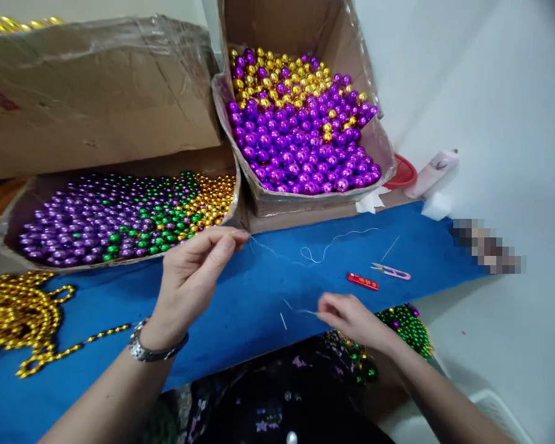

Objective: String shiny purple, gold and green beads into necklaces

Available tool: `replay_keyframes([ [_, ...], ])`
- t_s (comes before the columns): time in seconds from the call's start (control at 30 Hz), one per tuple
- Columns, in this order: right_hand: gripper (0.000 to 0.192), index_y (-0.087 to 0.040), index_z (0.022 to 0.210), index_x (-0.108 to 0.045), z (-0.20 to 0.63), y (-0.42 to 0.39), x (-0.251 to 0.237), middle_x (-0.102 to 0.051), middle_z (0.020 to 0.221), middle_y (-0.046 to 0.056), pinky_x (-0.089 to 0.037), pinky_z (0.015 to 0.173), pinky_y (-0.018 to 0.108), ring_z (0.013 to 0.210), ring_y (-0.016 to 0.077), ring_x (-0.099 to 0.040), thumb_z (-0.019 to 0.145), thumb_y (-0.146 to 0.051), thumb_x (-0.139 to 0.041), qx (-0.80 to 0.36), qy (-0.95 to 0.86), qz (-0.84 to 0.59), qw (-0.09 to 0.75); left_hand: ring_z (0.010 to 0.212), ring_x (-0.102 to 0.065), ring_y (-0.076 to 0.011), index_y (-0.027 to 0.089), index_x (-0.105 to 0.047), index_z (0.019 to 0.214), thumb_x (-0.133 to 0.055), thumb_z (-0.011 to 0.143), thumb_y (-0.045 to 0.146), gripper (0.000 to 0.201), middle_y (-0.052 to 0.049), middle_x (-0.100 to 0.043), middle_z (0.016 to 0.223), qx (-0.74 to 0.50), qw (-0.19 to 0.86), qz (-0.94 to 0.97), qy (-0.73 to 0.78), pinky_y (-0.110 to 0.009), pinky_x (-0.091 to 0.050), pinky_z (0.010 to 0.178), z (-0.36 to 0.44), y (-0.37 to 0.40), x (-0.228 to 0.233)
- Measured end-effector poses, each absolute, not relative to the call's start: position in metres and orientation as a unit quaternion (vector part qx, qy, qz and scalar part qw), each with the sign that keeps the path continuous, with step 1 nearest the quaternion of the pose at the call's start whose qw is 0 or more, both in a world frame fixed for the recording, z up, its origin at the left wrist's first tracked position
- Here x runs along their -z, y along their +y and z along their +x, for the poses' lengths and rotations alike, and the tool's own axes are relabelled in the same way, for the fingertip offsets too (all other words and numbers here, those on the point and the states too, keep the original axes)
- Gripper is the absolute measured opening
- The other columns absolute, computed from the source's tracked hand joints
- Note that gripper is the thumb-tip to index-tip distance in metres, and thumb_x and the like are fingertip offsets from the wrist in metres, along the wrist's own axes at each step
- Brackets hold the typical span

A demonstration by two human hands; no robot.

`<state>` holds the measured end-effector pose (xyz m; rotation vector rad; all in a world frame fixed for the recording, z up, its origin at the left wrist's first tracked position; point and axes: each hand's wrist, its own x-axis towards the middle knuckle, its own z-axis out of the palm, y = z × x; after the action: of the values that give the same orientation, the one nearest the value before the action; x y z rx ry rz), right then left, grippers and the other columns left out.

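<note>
Thin white thread (321, 256) lies loosely curled on the blue table surface (250, 296). My left hand (198, 265), with a metal watch (155, 345) on its wrist, pinches one thread end between thumb and fingertips above the table. Lower right, my right hand (349, 314) is closed in a pinch on another stretch of thread near the table's front edge. A short white stick-like piece (283, 320) lies just left of it. Pink-handled thread snips (392, 271), a small red packet (363, 281) and a thin needle-like item (390, 248) rest beyond my right hand.
A tall carton (259, 200) of purple and gold beads stands at the back, beside a lower carton (74, 268) of purple, green and gold beads. Gold bead strands (23, 314) lie at left. More green beads (411, 333) sit below the table edge; a pink bottle (432, 172) stands back right.
</note>
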<state>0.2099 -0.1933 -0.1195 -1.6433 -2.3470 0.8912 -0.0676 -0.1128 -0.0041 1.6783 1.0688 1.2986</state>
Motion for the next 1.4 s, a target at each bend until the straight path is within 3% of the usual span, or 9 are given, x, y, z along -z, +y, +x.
replay_keyframes([
  [0.13, 0.024, -0.019, 0.070, -0.059, 0.270, -0.244, 0.124, -0.061, 0.064, 0.002, -0.037, 0.049, 0.024, 0.055, 0.0164, -0.058, 0.089, -0.029, -0.050, -0.257, -0.758, -0.599, 0.014, 0.085, -0.062, -0.0174, 0.018, -0.069, 0.089, -0.057, 0.087, 0.028, 0.016, -0.005, -0.069, 0.090, -0.450, 0.454, 0.622, 0.452, -0.027, -0.049, 0.076, -0.077, -0.124, 0.034],
  [0.23, 0.022, -0.021, 0.089, -0.064, 0.260, -0.234, 0.120, -0.065, 0.083, 0.007, -0.043, 0.058, 0.029, 0.068, 0.0211, -0.063, 0.092, -0.028, -0.044, -0.227, -0.762, -0.607, 0.025, 0.083, -0.062, -0.0173, 0.017, -0.068, 0.087, -0.056, 0.087, 0.030, 0.017, -0.004, -0.069, 0.087, -0.444, 0.529, 0.566, 0.449, -0.028, -0.049, 0.076, -0.077, -0.133, 0.051],
  [0.37, 0.023, -0.025, 0.113, -0.057, 0.183, -0.184, 0.096, -0.062, 0.105, 0.004, -0.044, 0.081, 0.028, 0.094, 0.0165, -0.060, 0.095, -0.026, -0.042, -0.271, -0.765, -0.529, 0.246, 0.081, -0.061, -0.0166, 0.017, -0.066, 0.088, -0.054, 0.089, 0.031, 0.018, -0.004, -0.068, 0.086, -0.443, 0.569, 0.532, 0.444, -0.028, -0.048, 0.076, -0.076, -0.142, 0.058],
  [0.5, 0.022, -0.025, 0.113, -0.056, 0.122, -0.152, 0.078, -0.061, 0.105, 0.002, -0.046, 0.072, 0.024, 0.076, 0.0116, -0.059, 0.093, -0.025, -0.046, -0.318, -0.744, -0.475, 0.346, 0.081, -0.059, -0.0161, 0.016, -0.067, 0.086, -0.054, 0.088, 0.032, 0.021, -0.005, -0.067, 0.084, -0.438, 0.555, 0.536, 0.461, -0.027, -0.047, 0.076, -0.080, -0.150, 0.057],
  [0.73, 0.029, -0.024, 0.110, -0.056, 0.096, -0.149, 0.097, -0.060, 0.097, 0.000, -0.044, 0.060, 0.023, 0.059, 0.0091, -0.053, 0.083, -0.031, -0.064, -0.360, -0.745, -0.463, 0.317, 0.081, -0.059, -0.0169, 0.014, -0.066, 0.087, -0.054, 0.088, 0.033, 0.023, -0.006, -0.067, 0.085, -0.441, 0.550, 0.518, 0.484, -0.026, -0.048, 0.075, -0.092, -0.151, 0.059],
  [0.97, 0.013, -0.022, 0.084, -0.059, 0.078, -0.147, 0.095, -0.057, 0.079, -0.001, -0.042, 0.062, 0.023, 0.066, 0.0114, -0.053, 0.092, -0.025, -0.049, -0.371, -0.750, -0.435, 0.332, 0.078, -0.059, -0.0158, 0.013, -0.065, 0.085, -0.048, 0.091, 0.034, 0.027, -0.006, -0.066, 0.082, -0.424, 0.517, 0.550, 0.500, -0.024, -0.048, 0.073, -0.098, -0.157, 0.058],
  [1.17, 0.015, -0.022, 0.093, -0.059, 0.087, -0.144, 0.100, -0.062, 0.085, 0.002, -0.044, 0.068, 0.025, 0.075, 0.0143, -0.059, 0.094, -0.025, -0.045, -0.310, -0.801, -0.403, 0.316, 0.104, -0.054, -0.0228, 0.020, -0.056, 0.119, -0.045, 0.091, 0.030, 0.032, -0.011, -0.057, 0.118, -0.222, 0.181, 0.738, 0.611, -0.036, -0.043, 0.090, -0.178, -0.165, 0.074],
  [1.27, 0.018, -0.022, 0.098, -0.061, 0.090, -0.141, 0.106, -0.064, 0.087, 0.004, -0.046, 0.070, 0.027, 0.076, 0.0160, -0.061, 0.095, -0.026, -0.044, -0.232, -0.838, -0.385, 0.309, 0.102, -0.053, -0.0277, 0.018, -0.059, 0.115, -0.045, 0.089, 0.020, 0.030, -0.015, -0.058, 0.117, -0.065, 0.004, 0.764, 0.642, -0.041, -0.045, 0.084, -0.223, -0.166, 0.096],
  [1.4, 0.017, -0.022, 0.099, -0.063, 0.089, -0.140, 0.106, -0.066, 0.088, 0.005, -0.047, 0.071, 0.028, 0.077, 0.0170, -0.062, 0.095, -0.023, -0.046, -0.172, -0.865, -0.376, 0.284, 0.110, -0.050, -0.0307, 0.017, -0.066, 0.095, -0.049, 0.082, 0.005, 0.025, -0.015, -0.059, 0.118, 0.018, -0.038, 0.788, 0.614, -0.043, -0.041, 0.086, -0.246, -0.169, 0.118],
])
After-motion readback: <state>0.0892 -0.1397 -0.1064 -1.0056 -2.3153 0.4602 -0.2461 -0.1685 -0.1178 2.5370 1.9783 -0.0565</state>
